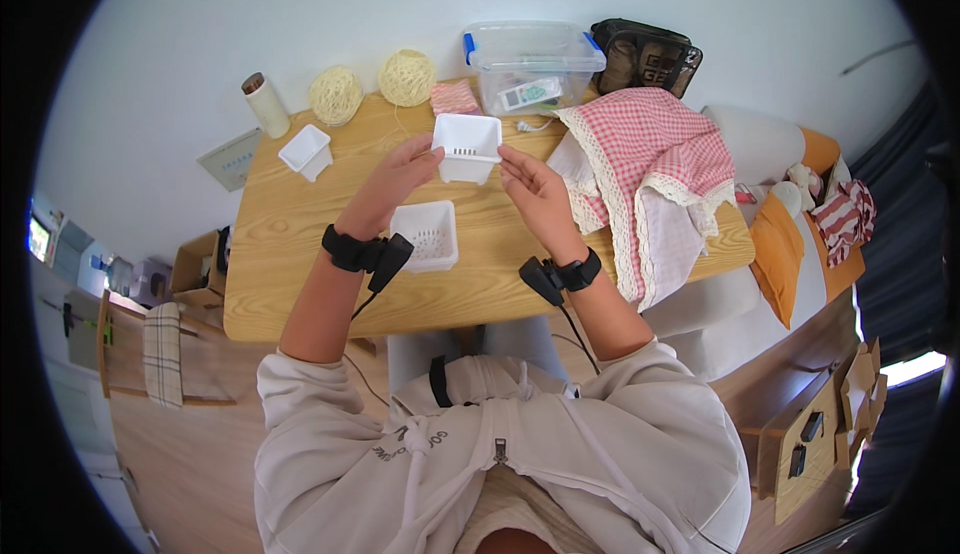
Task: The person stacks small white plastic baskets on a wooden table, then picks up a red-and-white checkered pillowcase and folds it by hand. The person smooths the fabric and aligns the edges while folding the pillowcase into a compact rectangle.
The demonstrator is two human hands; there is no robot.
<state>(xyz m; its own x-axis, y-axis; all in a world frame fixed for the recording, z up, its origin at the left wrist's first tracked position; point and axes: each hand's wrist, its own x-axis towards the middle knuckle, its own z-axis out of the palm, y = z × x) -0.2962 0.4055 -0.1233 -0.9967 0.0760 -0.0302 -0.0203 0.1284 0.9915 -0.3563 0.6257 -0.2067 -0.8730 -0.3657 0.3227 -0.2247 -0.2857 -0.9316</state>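
Between my two hands is a small white plastic basket (466,133) with slots in its bottom and short feet. My left hand (401,173) grips its left side, thumb near the front corner. The fingertips of my right hand (536,192) hold the opposite side at the rim. Nearer to me on the wooden table (315,284) sits a second white basket (425,235), possibly a nested stack, with holes in its base. Another white basket (306,150) stands apart at the table's left. Each wrist wears a black strap with a cabled device.
Along the wall stand a bottle (266,106), two cream yarn balls (407,77), a pink cloth (454,97), a clear lidded bin (534,66) and a dark bag (646,57). A red checked cloth (652,141) with lace hangs over the right edge. A white plug (534,126) lies nearby.
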